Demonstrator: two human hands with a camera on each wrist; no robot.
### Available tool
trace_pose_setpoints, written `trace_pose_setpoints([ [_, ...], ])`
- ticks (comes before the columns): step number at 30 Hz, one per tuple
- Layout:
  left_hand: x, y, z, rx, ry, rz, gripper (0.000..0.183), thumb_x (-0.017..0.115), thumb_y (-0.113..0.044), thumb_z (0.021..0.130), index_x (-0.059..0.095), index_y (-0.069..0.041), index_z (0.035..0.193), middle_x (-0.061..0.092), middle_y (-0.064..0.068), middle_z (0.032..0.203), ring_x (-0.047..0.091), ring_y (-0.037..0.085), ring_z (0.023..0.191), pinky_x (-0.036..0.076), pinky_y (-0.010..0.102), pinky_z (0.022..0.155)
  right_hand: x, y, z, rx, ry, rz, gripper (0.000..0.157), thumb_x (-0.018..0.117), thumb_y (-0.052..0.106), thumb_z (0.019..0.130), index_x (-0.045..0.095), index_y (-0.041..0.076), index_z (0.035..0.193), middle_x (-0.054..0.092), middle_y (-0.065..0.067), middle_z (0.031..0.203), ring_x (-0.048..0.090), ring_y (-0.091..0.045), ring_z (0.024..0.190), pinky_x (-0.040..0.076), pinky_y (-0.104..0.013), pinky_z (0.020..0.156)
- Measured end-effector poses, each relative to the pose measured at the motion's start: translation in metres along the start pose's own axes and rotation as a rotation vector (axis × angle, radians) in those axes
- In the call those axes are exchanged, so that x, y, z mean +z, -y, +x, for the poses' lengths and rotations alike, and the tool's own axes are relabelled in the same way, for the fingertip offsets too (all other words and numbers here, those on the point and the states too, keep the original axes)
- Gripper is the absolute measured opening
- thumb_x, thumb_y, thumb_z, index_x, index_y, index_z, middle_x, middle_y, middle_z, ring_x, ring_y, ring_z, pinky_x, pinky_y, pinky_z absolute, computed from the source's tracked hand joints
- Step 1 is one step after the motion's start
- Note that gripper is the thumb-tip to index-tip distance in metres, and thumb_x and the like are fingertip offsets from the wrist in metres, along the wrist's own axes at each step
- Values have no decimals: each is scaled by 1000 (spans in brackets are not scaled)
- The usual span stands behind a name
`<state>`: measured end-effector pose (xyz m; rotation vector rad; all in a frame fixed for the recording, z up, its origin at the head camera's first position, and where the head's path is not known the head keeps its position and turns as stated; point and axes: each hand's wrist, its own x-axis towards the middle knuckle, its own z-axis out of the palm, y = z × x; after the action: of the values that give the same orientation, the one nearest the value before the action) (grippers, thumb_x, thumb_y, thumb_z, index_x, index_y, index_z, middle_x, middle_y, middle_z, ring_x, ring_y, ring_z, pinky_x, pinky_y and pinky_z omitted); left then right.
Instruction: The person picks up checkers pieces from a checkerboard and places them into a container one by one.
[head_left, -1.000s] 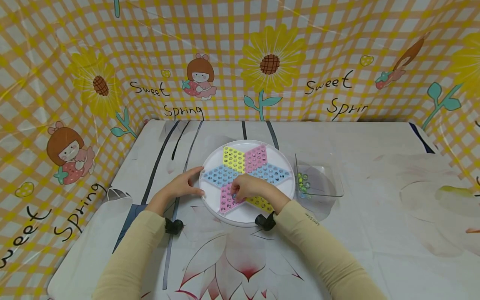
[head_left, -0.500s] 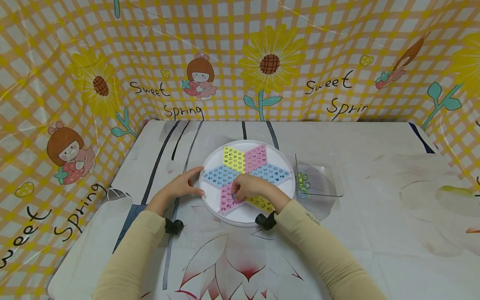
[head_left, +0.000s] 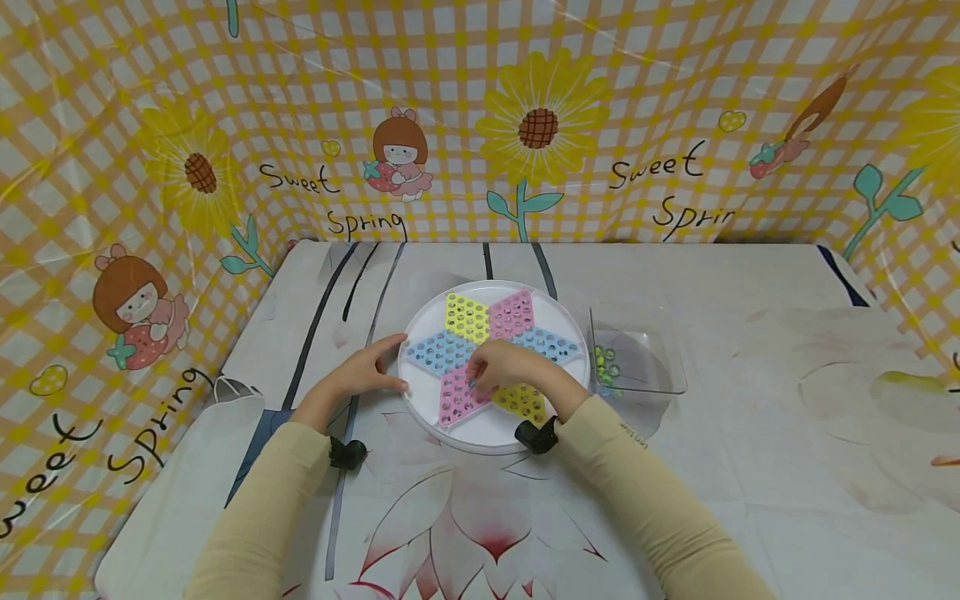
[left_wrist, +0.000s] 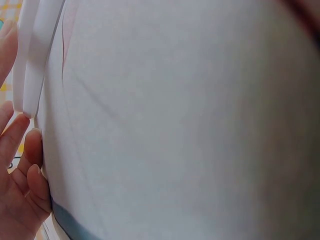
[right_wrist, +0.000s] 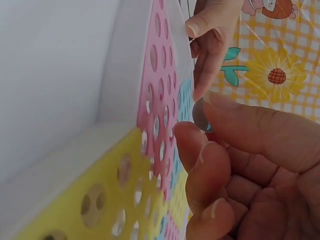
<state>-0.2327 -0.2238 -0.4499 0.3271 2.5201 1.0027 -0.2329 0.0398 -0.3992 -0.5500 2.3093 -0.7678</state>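
Note:
A round white Chinese checkers board (head_left: 420, 402) lies on the table with a pink, yellow and blue star full of holes. My right hand (head_left: 504, 368) is over the near pink point (head_left: 457, 404) and the star's middle. Its thumb and index finger pinch a clear glass marble (right_wrist: 200, 116), seen in the right wrist view just off the holed surface. My left hand (head_left: 365, 368) touches the board's left rim with thumb and fingertips spread apart. In the left wrist view its fingers (left_wrist: 31, 147) lie by the white rim (left_wrist: 37, 60).
To the right of the board stands a clear plastic box (head_left: 652, 367) with several green and yellowish marbles (head_left: 606, 365) at its left side. A dark blue patch (head_left: 258, 446) lies by the left forearm. A checked cloth (head_left: 465, 75) hangs behind the table.
My right hand has shifted slightly right and away from me, off the pink point toward the star's middle, with the marble still pinched. My left hand stays at the rim.

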Motion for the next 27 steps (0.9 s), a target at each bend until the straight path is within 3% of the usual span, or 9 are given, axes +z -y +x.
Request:
trace_pose_setpoints([
  [11,1,0,0,-1,0,-5,88,76,-31,74,25,-15,145,48,11,105,43,20,76,37,30,67,-16,-9,-4,-25,-24,-17,14,66,5,78,64,3,91,60,-5,84,54,-15,71,47,-27,67],
  [20,0,0,1,-2,1,8,88,76,-31,74,26,-15,145,47,10,93,43,20,75,36,31,66,-32,-15,-13,-42,-42,-33,12,65,6,80,63,2,91,59,-5,81,53,-15,69,45,-26,64],
  [27,0,1,1,7,-2,-2,88,76,-29,75,26,-14,145,47,10,99,42,20,74,36,30,65,-45,-25,-21,-31,-73,-21,12,65,7,80,61,1,90,55,-4,76,49,-15,66,41,-25,61],
])
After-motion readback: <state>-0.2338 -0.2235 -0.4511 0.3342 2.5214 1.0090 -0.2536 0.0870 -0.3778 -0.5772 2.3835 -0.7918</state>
